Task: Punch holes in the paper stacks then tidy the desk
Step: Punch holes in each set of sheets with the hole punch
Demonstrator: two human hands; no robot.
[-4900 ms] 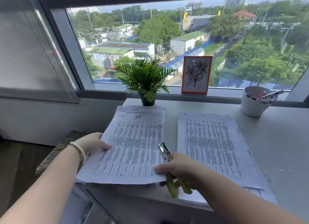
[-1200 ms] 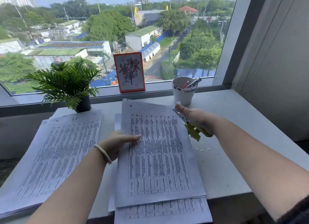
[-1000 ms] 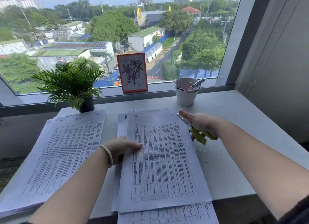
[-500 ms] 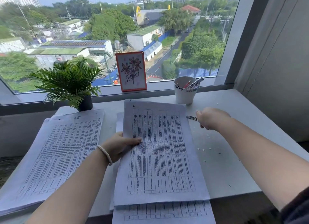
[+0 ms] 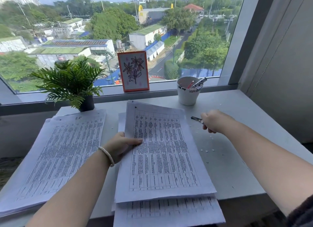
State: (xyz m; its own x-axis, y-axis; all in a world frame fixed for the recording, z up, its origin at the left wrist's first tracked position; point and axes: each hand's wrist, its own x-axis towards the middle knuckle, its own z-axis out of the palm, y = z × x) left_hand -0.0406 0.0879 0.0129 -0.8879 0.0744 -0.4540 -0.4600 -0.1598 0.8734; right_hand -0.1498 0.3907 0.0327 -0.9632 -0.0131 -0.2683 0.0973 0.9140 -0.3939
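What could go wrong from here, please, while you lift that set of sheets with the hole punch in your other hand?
The left hand pinches the lifted sheets only at their left edge, so they could fan out and lose alignment. The stack underneath overhangs the desk front and might slide off. The right hand grips the hole punch near the white pen cup; a careless swing could tip it.

Bare desk (image 5: 225, 167) right of papers (image 5: 162, 152); cup (image 5: 188, 96) behind.

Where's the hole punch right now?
In the head view, the metal-tipped hole punch is gripped in the right hand, right of the lifted printed sheet, below the white pen cup.
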